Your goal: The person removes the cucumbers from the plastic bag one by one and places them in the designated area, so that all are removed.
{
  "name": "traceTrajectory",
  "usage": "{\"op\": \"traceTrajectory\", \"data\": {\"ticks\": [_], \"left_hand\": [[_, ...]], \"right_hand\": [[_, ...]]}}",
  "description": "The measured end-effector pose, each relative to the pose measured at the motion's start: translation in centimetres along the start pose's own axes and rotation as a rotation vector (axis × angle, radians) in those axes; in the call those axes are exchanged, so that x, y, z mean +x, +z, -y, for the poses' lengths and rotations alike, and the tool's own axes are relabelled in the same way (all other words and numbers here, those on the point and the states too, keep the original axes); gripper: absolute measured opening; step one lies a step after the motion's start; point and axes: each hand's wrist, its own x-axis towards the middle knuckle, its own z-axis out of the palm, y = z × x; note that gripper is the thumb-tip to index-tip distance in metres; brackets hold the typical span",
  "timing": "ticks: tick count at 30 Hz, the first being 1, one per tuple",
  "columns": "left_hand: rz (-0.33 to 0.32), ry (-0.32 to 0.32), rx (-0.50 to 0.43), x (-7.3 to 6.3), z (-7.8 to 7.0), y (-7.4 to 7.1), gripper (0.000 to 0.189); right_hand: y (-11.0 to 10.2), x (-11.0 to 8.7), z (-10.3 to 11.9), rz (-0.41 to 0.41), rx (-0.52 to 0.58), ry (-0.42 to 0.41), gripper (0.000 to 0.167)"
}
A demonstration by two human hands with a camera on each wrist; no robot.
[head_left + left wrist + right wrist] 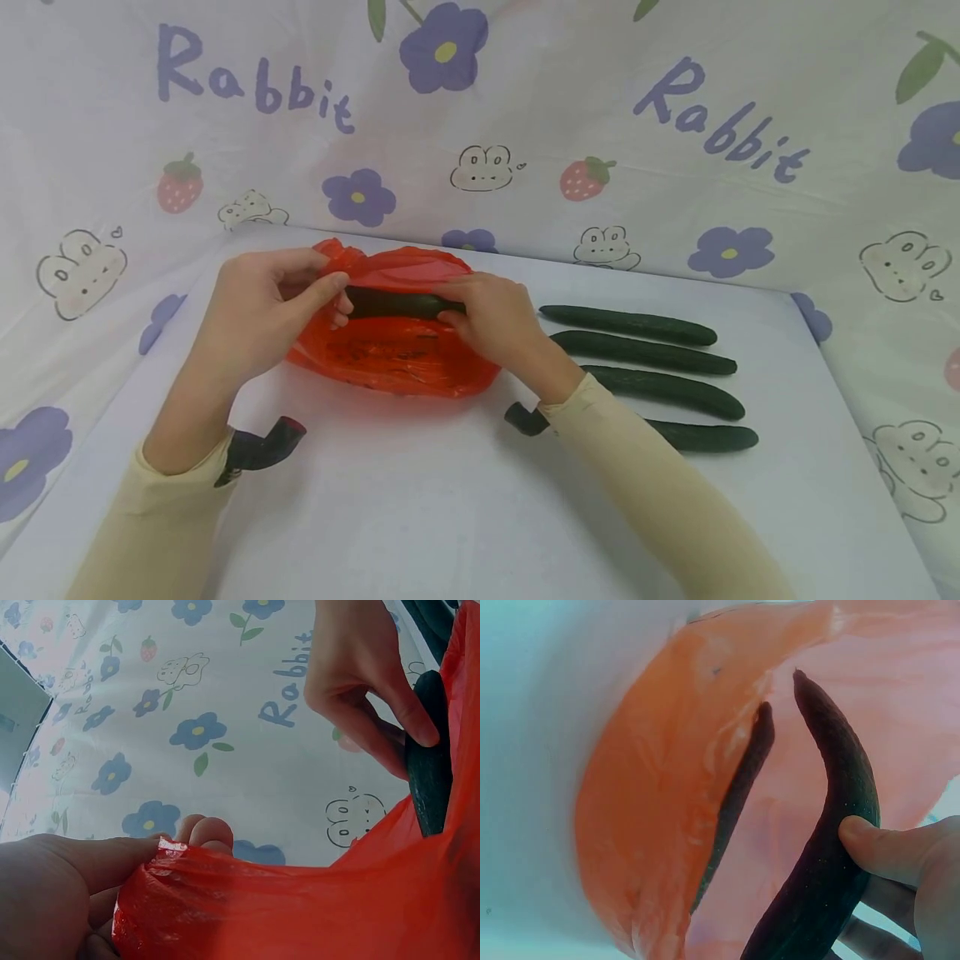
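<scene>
A red plastic bag [397,358] lies on the white table with its mouth spread. At its left end, my left hand [258,312] pinches the bag's gathered edge between thumb and fingers, as the bag film [187,900] shows in the left wrist view. My right hand [495,321] grips a dark green cucumber [393,303] near its right end. That cucumber [840,787] lies in the bag's mouth, its far tip pointing inward. A second cucumber [739,795] sits inside the bag, partly hidden by the front film.
Several cucumbers [645,354] lie side by side on the white table [420,500], right of the bag; my right forearm [637,467] covers parts of the nearer ones. Behind the table hangs a cloth [525,108] printed with flowers and rabbits. Black curved pieces [266,446] jut from both wrists.
</scene>
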Motion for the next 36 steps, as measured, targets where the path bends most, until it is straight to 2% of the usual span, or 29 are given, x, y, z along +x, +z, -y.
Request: {"op": "traceTrajectory", "data": {"ticks": [12, 24, 36], "left_hand": [[-0.013, -0.012, 0.020, -0.1, 0.1, -0.3, 0.016], [-0.016, 0.007, 0.019, 0.0, 0.1, -0.2, 0.015], [-0.015, 0.017, 0.003, 0.0, 0.2, -0.1, 0.015]], "right_hand": [[-1.3, -1.5, 0.1, -0.044, 0.002, -0.020, 0.048], [-2.1, -3.6, -0.8, -0.100, 0.008, -0.021, 0.047], [-3.2, -6.2, -1.7, -0.199, 0.051, -0.067, 0.040]]}}
